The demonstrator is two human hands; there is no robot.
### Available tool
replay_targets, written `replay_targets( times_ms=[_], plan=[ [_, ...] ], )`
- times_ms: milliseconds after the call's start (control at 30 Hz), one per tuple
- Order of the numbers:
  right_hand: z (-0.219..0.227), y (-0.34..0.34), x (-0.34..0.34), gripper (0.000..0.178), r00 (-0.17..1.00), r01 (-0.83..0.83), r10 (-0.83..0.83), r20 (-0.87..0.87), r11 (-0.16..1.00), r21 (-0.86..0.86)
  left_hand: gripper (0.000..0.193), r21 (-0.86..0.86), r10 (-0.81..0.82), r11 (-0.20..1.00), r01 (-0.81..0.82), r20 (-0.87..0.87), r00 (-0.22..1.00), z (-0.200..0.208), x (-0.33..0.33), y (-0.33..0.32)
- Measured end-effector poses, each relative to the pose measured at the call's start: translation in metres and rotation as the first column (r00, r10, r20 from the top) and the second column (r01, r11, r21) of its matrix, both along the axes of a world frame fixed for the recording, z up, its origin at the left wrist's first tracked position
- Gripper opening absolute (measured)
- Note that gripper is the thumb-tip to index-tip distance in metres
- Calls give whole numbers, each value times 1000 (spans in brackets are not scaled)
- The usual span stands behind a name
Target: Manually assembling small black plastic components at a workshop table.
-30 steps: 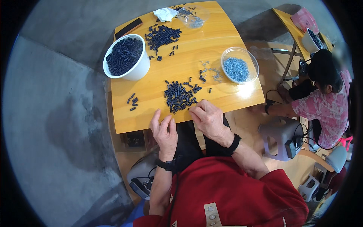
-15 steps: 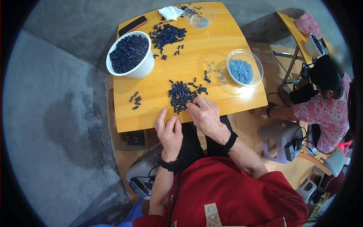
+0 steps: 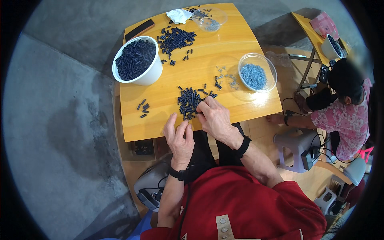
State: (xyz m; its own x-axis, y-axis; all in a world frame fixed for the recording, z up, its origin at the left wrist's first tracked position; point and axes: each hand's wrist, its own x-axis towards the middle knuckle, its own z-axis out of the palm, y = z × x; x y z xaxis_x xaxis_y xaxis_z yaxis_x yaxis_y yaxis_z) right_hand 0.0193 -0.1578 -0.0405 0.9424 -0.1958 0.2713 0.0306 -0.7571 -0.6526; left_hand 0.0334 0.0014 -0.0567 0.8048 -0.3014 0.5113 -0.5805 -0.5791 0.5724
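Note:
A pile of small dark blue parts (image 3: 189, 102) lies near the front edge of the wooden table (image 3: 200, 68). My right hand (image 3: 214, 117) rests at the pile's right side, fingertips pinched on one small dark part. My left hand (image 3: 179, 136) lies at the table's front edge just below the pile, fingers extended and slightly spread, holding nothing that I can see. A white bowl (image 3: 136, 61) full of dark parts stands at the left. A clear bowl (image 3: 257, 73) with light blue parts stands at the right.
A second heap of dark parts (image 3: 176, 38), a clear bowl (image 3: 209, 18), a white crumpled cloth (image 3: 179, 15) and a dark flat device (image 3: 140, 29) sit at the far end. Another person (image 3: 340, 106) in a pink top crouches at the right by a grey stool (image 3: 298, 146).
The view has shifted slightly. My right hand has closed in on the pile's right edge; my left hand stays at the table's front edge.

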Motion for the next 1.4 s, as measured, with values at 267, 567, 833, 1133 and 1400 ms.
replay_targets(
  times_ms=[267,567,833,1133,1400],
  plan=[
    [6,-6,-23,12,992,-39,-43,116,782,622,17,-197,-118,977,80,-187,975,27,-13,-9],
    [9,-4,-70,15,968,-117,176,177,-305,945,17,-457,-315,876,157,-295,902,63,-39,-22],
    [9,1,-79,14,978,-149,107,181,-254,956,17,-384,-297,903,193,-234,926,62,-46,-25],
    [13,-5,-87,16,984,79,163,-75,-21,997,19,-168,-231,964,205,-151,961,48,-52,-27],
    [8,-13,-86,14,985,-162,58,162,633,757,19,-432,-348,901,45,-656,669,46,-45,-19]
  ],
)
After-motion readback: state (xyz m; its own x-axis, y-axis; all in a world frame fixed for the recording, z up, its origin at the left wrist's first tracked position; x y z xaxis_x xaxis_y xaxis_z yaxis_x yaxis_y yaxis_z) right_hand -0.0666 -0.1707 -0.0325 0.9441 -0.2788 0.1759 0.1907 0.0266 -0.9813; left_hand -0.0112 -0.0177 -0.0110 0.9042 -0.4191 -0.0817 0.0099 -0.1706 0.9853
